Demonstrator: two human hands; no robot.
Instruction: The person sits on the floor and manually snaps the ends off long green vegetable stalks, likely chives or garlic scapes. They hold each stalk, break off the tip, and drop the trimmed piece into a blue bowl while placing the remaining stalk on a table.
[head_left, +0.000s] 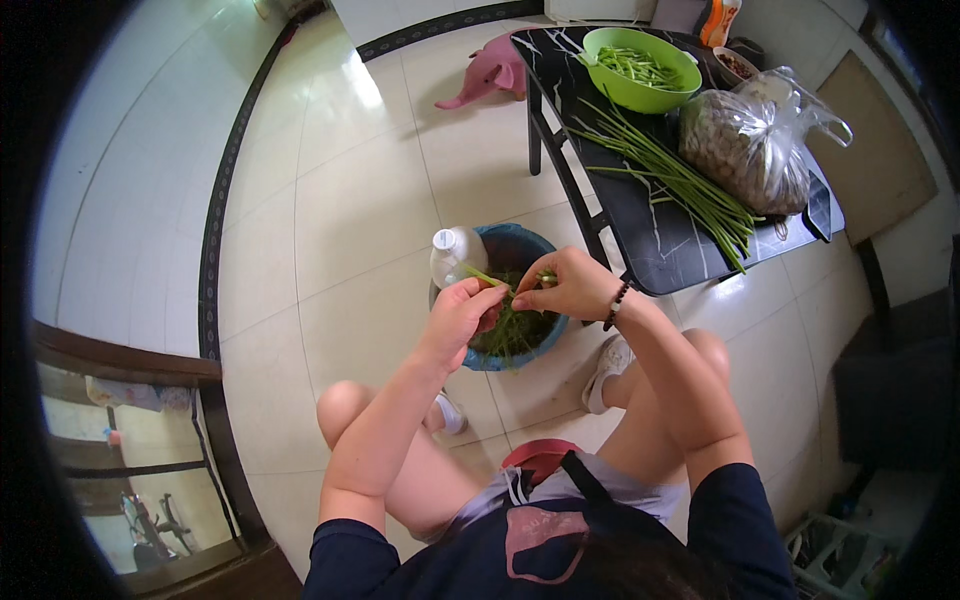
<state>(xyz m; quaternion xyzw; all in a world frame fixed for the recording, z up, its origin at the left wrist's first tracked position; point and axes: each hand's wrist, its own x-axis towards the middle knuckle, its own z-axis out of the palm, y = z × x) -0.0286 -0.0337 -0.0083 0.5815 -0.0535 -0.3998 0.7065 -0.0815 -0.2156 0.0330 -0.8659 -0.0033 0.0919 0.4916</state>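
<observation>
My left hand (469, 311) pinches a thin green stalk (484, 277) between thumb and fingers. My right hand (566, 285) meets it at the stalk's near end and also has short green pieces (547, 277) curled in its fingers. Both hands are over a bin with a blue liner (555, 337), in which feathery green scraps (506, 330) lie. A white-capped plastic bottle (457, 251) stands at the bin's far left side. To the right, long green stalks (667, 176) lie loose on a black marble-patterned table (652, 262), and a green plastic bowl (675, 94) there holds cut green pieces.
A tied clear plastic bag (742, 142) full of brownish lumps sits beside the stalks. Behind it are a small bowl (735, 64) and an orange-and-white package (720, 22). A pink elephant figure (491, 73) stands on the tiled floor by the table. A dark-framed doorway (217, 450) is at left.
</observation>
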